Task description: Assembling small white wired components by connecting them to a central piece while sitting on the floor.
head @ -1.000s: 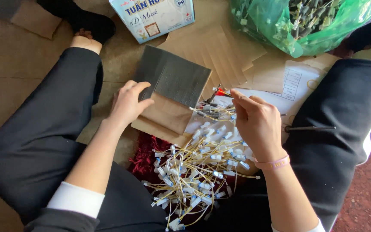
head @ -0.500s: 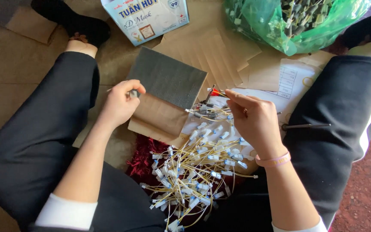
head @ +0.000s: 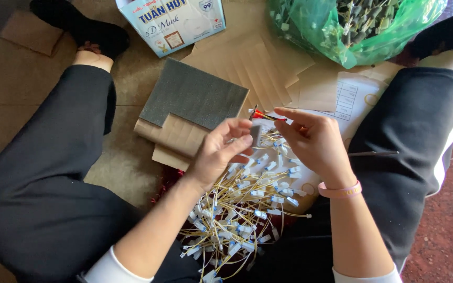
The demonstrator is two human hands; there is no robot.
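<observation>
Both hands up | left hand (head: 218,152) pinching small grey piece (head: 256,135) | right hand (head: 315,141) gripping red-yellow wires (head: 266,116) at 12 | connector pile (head: 242,209) at 6

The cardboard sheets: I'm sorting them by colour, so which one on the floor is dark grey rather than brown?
The square sheet lying atop the brown stack, just beyond the left hand; every other sheet is tan.

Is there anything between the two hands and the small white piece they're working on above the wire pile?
Nothing visible stands in the way. The left hand already pinches the small white piece in its fingers, and the right hand meets it from the other side. The pile of yellow wires lies below them, on the person's lap.
</observation>
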